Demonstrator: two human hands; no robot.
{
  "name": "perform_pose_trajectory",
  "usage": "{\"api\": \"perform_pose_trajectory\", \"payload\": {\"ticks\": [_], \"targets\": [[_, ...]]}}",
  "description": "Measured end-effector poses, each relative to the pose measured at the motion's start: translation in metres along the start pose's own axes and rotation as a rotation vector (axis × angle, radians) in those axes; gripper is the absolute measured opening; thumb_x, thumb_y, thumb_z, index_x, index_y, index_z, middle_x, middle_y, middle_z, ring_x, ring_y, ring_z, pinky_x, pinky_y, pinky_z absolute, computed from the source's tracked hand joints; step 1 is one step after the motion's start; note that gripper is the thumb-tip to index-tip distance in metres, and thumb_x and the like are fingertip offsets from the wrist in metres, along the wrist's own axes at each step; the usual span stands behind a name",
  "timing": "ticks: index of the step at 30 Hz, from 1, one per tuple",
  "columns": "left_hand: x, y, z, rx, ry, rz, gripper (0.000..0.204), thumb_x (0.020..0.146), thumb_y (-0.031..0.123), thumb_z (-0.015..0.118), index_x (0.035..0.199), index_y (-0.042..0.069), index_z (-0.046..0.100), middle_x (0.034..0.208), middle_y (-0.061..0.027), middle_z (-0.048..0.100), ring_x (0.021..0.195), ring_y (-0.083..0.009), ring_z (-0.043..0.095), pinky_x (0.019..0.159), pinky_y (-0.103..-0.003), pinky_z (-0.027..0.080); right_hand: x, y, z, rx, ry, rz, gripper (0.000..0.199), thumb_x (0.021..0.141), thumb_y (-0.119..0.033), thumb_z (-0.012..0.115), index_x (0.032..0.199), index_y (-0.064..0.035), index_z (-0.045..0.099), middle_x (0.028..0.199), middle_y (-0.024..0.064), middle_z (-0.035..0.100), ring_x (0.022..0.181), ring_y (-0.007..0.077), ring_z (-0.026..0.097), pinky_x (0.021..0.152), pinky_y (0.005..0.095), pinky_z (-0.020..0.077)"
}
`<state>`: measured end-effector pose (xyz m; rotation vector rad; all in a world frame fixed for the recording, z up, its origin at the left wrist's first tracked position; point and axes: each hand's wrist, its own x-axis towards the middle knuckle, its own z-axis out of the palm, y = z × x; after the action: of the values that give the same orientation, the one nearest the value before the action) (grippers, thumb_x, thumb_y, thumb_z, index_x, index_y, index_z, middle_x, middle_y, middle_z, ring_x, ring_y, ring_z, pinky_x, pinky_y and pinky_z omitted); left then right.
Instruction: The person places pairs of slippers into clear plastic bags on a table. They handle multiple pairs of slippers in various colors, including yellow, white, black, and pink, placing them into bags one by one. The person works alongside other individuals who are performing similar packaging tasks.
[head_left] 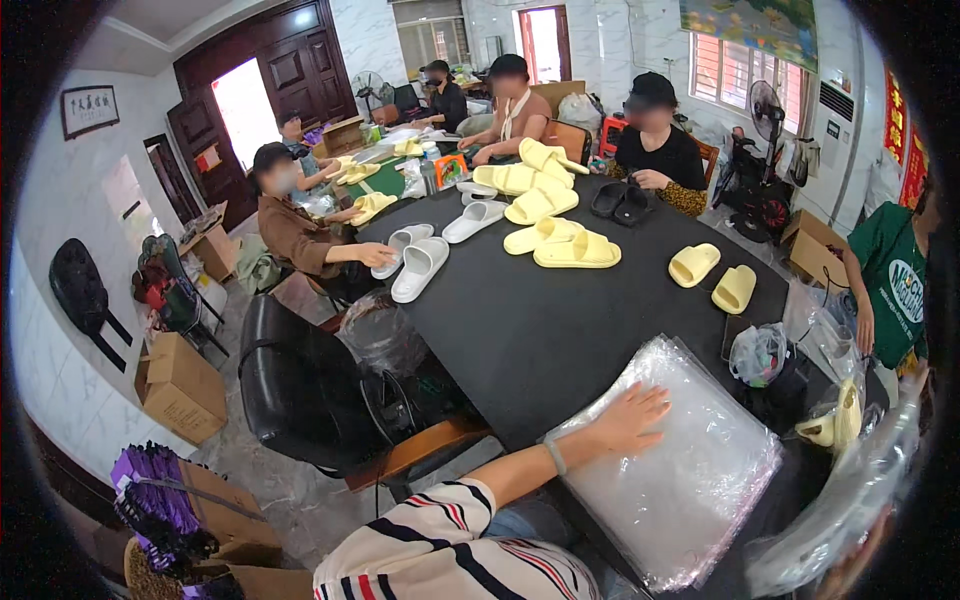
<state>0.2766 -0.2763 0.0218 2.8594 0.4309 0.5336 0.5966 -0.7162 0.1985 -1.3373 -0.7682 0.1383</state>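
My left hand (632,420) lies flat, fingers spread, on a thick stack of clear plastic bags (690,490) at the near side of the black table (500,330). At the lower right rim, my right hand (862,560) shows only in part and grips a loose clear plastic bag (850,500), which is raised and blurred. Just beyond that bag, pale yellow slippers (847,415) rest at the table's right edge, partly covered by plastic. A pair of yellow slippers, one of them a yellow slide (735,289), sits farther off, past the stack.
More yellow slides (577,249) and white slides (420,268) stand along the far table. Several people sit around it; a person in green (893,285) stands at the right. A black chair (310,390) is at my left, with cardboard boxes (182,388) on the floor.
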Motion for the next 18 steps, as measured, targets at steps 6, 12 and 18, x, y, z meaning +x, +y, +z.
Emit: {"api": "perform_pose_trajectory", "payload": {"ticks": [6,12,18], "targets": [[0.001,0.0,0.001,-0.038,-0.012,-0.002,0.062,0.093,0.04,0.048,0.143,0.003,0.039,0.156,-0.016,0.025,0.145,-0.029,0.021,0.118,-0.05,0.011,-0.011,0.026,0.183,0.349,-0.187,0.531,0.041,0.095,-0.011,0.057,0.133,0.0009,0.046,0.107,0.0041,0.063,0.086,0.0073,0.061,0.074,0.018,0.0551],[-0.002,-0.038,0.05,0.47,0.15,0.096,0.061,0.088,0.032,0.047,0.144,0.009,0.039,0.161,-0.0104,0.014,0.148,-0.0237,0.014,0.118,-0.047,0.01,-0.038,0.086,0.201,-0.064,-0.487,0.075,0.039,0.094,-0.005,0.053,0.133,-0.0018,0.046,0.119,0.0079,0.053,0.098,0.018,0.056,0.086,0.0295,0.0462],[-0.003,-0.02,0.029,0.489,0.044,0.101,0.062,0.088,0.033,0.048,0.145,0.011,0.039,0.161,-0.0122,0.012,0.148,-0.0247,0.011,0.119,-0.046,0.009,-0.083,0.119,0.144,-0.512,-0.087,-0.097,0.032,0.096,-0.006,0.053,0.127,0.001,0.05,0.124,0.011,0.052,0.114,0.0216,0.05,0.1,0.0329,0.0371]]}}
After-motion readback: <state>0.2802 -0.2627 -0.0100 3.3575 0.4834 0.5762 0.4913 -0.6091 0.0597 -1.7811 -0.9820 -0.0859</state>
